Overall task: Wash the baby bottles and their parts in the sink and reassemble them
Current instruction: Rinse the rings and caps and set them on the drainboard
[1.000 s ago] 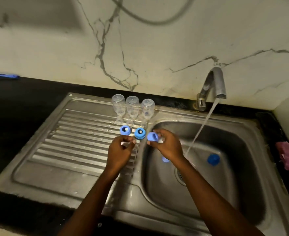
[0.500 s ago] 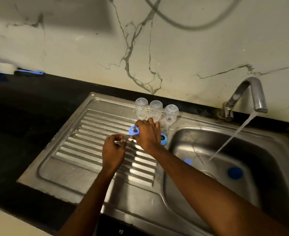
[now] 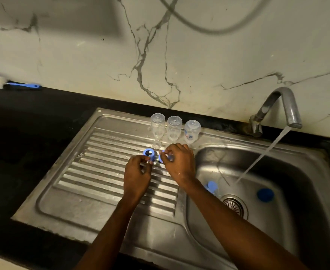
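Blue ring (image 3: pixel 161 159), right grip (image 3: pixel 179 164) pinching, palm down

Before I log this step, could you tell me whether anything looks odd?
The tap runs unused into the sink while the left hand and right hand work on blue rings over the drainboard; two blue parts lie in it.

We have one view only, from a wide-angle camera worn on our head. It faces forward and steeply down, close over the sink (image 3: pixel 101 112). Our left forearm (image 3: pixel 111 230) and right forearm (image 3: pixel 238 230) enter from the bottom edge. The wall (image 3: pixel 199 65) and tap (image 3: pixel 284 102) cross the top.
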